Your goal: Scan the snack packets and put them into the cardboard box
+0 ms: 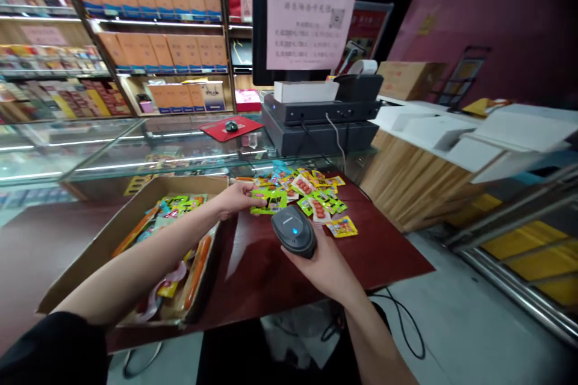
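Observation:
My left hand (238, 198) pinches the left end of a green snack packet (270, 201) over the dark red table (253, 271). A black handheld scanner (293, 230) with a lit blue light is gripped in my right hand (327, 261), its head just below and right of that packet. Behind and to the right of both hands lies a pile of small colourful packets (303, 184), green, yellow, blue and white. A yellow packet (342, 227) sits at the pile's near right edge. Under my left forearm, an open cardboard box (85, 252) holds more packets and long orange sticks (197, 272).
Beyond the table stands a glass counter (180, 138) with a mouse (231, 126) on a red mat. A monitor backed by a pink sign (309, 27) rises above black machines (316, 123). Cables (406, 319) hang at the right, near a wood-panelled counter (383, 174).

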Motion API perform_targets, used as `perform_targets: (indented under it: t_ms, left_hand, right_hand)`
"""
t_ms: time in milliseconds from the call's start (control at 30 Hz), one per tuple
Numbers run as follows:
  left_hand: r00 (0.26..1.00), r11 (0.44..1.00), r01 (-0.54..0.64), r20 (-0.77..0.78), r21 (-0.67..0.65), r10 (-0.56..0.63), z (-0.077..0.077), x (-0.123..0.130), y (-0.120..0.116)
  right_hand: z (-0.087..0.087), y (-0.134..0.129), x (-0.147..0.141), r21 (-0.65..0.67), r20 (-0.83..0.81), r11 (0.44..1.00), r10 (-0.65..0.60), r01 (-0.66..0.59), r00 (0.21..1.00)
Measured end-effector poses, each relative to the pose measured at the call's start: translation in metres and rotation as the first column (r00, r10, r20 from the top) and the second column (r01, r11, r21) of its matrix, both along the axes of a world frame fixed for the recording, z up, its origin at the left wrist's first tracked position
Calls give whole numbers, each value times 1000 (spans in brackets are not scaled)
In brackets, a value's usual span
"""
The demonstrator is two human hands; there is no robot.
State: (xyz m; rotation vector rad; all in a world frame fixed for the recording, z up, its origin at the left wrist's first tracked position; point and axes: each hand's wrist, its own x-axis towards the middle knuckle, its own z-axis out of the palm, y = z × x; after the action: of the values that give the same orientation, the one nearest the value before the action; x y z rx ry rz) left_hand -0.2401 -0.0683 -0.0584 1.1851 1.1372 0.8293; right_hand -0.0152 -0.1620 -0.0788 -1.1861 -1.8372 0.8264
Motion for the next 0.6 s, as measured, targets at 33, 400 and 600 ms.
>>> perform_targets:
  t_ms: [33, 400, 600]
  left_hand:
    - [1000, 1000, -20, 4, -1, 20, 1, -9, -5]
    - [991, 991, -131, 8, 27, 131, 6, -69, -37]
    - [989, 988, -150, 11, 28, 150, 1, -91, -43]
  right_hand:
    - [1, -1, -7, 6, 10, 1000, 21, -21, 1000]
    - [11, -9, -53, -29, 51, 990, 138, -136, 989]
    - [10, -11, -67, -6, 58, 985, 171, -171, 984]
